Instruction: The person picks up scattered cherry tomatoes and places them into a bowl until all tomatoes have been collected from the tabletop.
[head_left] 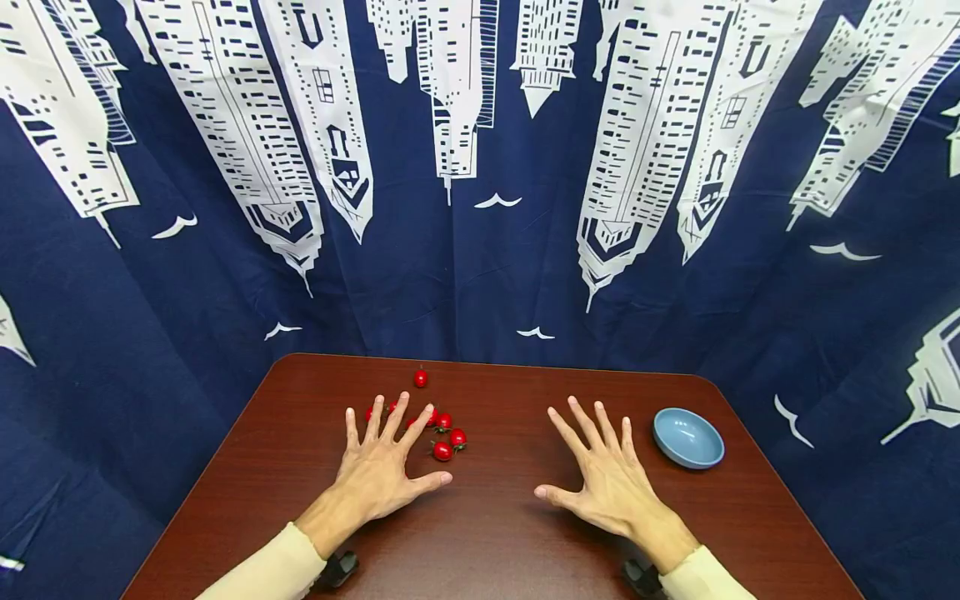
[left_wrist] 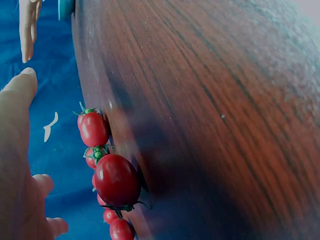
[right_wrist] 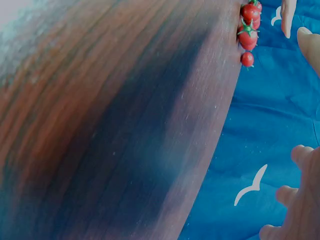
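My left hand [head_left: 378, 472] is spread over the left part of the table, palm down, fingers apart and holding nothing. Several red cherry tomatoes [head_left: 442, 451] with green stems lie around and partly behind its fingertips; a lone cherry tomato [head_left: 421, 378] sits farther back. In the left wrist view a large cherry tomato [left_wrist: 117, 181] shows close up, with others in a row beyond it. On the right my right hand [head_left: 611, 483] is likewise spread and holds nothing. A shallow blue bowl [head_left: 688, 438] stands to the right of its fingers.
The brown wooden table [head_left: 510, 533] has rounded far corners. Behind it hangs a dark blue cloth [head_left: 405, 283] printed with white buildings and birds, reaching round both sides. Black wrist straps with cameras [head_left: 339, 569] sit under both forearms.
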